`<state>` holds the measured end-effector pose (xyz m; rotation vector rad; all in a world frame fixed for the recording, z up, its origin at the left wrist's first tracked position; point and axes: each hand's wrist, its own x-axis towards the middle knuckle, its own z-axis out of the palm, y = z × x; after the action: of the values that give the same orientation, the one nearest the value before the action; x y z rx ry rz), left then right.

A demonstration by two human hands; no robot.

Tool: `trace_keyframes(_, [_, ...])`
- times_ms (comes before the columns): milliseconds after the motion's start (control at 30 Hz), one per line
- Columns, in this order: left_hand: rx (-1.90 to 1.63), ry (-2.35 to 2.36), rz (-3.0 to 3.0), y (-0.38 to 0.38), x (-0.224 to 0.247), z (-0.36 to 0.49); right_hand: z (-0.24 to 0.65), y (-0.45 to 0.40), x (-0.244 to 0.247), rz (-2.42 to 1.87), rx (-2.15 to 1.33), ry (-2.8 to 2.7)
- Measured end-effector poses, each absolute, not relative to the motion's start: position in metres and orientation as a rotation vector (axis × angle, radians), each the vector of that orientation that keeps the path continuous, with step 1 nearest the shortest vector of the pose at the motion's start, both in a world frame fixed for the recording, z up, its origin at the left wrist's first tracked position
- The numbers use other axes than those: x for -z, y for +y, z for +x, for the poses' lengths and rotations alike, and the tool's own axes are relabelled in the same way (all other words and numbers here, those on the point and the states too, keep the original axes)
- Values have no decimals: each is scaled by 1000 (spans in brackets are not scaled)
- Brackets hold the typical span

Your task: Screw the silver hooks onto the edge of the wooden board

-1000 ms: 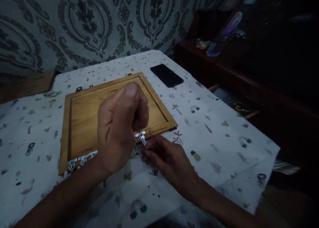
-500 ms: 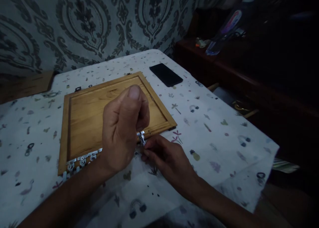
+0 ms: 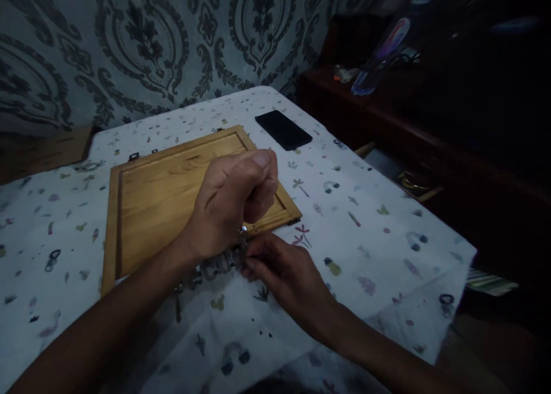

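Observation:
My left hand (image 3: 232, 199) is closed in a fist over the near right part of a framed wooden panel (image 3: 159, 205). Whatever it may hold is hidden from me. Just below it, my right hand (image 3: 286, 270) pinches a small shiny metal fitting (image 3: 243, 240) at the panel's near edge. Several similar metal pieces (image 3: 215, 265) lie in a row along that edge, partly covered by my left hand and forearm. The panel lies flat, and small dark hardware (image 3: 134, 156) sits along its far edge.
A patterned white cloth (image 3: 370, 239) covers the table. A black phone (image 3: 283, 130) lies behind the panel to the right. Cardboard (image 3: 64, 150) is at the far left. A plastic bottle (image 3: 381, 55) stands on dark furniture at right, above an open drawer (image 3: 400, 176).
My left fist has turned and shifted right, now covering more of the metal fitting. My right hand has stayed at nearly the same spot. The view has shifted slightly.

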<state>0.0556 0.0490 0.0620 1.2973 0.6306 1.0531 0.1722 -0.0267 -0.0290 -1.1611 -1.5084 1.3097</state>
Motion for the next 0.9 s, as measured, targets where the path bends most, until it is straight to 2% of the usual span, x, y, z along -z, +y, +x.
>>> trace_keyframes(233, [-950, 531, 1395, 53, -55, 54, 171, -25, 32, -1132, -1385, -1461])
trace_keyframes(467, [-1304, 706, 1150, 34, -72, 48, 171, -27, 37, -1106, -1400, -1411])
trace_keyframes(900, [-1407, 810, 1039, 27, -63, 46, 172, -27, 30, -1188, -1292, -1522])
